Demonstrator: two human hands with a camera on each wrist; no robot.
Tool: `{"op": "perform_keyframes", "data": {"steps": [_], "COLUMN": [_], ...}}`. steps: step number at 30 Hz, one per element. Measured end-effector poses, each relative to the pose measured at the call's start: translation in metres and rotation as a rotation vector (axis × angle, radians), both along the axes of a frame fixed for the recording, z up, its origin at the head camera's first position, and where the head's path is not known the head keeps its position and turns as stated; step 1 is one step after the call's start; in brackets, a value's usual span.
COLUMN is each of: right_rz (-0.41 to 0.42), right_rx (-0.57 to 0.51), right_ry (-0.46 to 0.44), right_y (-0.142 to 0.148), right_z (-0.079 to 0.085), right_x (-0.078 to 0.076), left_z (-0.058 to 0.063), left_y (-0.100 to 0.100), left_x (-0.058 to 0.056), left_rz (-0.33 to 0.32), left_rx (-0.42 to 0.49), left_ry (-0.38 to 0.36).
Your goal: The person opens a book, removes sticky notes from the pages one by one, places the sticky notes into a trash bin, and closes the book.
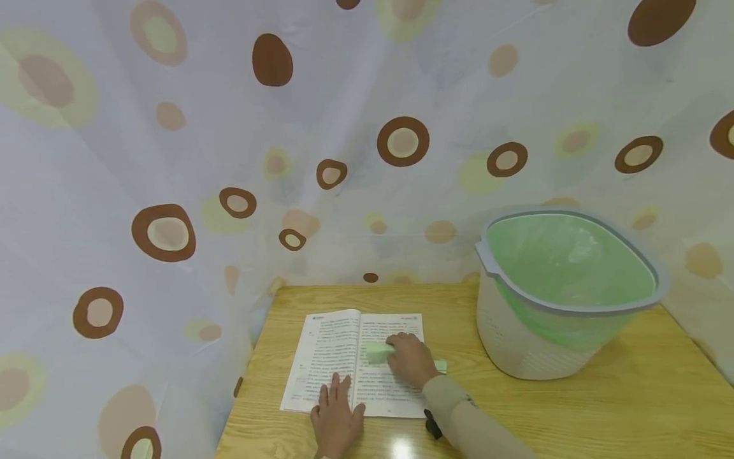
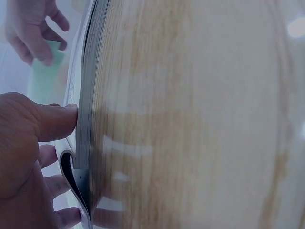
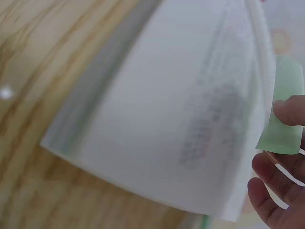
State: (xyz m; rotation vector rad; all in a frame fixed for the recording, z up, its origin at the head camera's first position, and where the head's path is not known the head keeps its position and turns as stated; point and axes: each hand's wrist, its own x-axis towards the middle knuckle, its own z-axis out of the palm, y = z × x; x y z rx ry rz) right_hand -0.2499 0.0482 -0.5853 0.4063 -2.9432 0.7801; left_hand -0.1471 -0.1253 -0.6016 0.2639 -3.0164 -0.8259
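An open book (image 1: 327, 357) with printed pages lies on the wooden table. My left hand (image 1: 337, 417) rests on its lower part near the spine, fingers spread; in the left wrist view the thumb (image 2: 59, 121) lies by the page edges. Above the right page, my right hand (image 1: 410, 360) pinches a light green slip of paper (image 3: 286, 105) between thumb and fingers. Another bit of light green (image 1: 440, 366) shows beside the right hand at the book's right edge; whether it is a separate piece I cannot tell.
A large basket (image 1: 533, 338) with a grey rim and green inside stands to the right of the book. A patterned curtain (image 1: 344, 127) hangs behind and left of the table (image 1: 631, 395). Near the right wrist lies a small black object (image 1: 432, 425).
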Motion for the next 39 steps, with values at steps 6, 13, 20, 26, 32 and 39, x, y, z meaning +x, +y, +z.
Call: {"op": "perform_keyframes", "data": {"steps": [6,13,20,26,32,39], "right_rz": [0.042,0.069,0.102,-0.081,-0.359,-0.548], "right_rx": [-0.12,-0.277,-0.423,-0.482,-0.446,-0.344], "right_ry": [0.2,0.497,0.79,0.954,0.927,0.784], "right_y": [0.005,0.021,0.065,0.115,0.176,0.219], "right_z": [0.043,0.131,0.211,0.242,0.245,0.235], "right_x": [0.009,0.03,0.06,0.078,0.087,0.091], "left_z": [-0.001,-0.001,-0.003,-0.003,-0.008,-0.003], "left_y": [0.0,0.002,0.004,0.004,0.004,0.004], "left_x": [-0.001,-0.002,-0.003,-0.001,-0.002,0.002], "left_rz": [0.003,0.008,0.022,0.01,-0.002,0.0], "left_rx": [-0.005,0.013,-0.003,0.008,-0.005,0.018], "left_ry": [-0.011,-0.045,-0.051,-0.02,-0.007,-0.009]}}
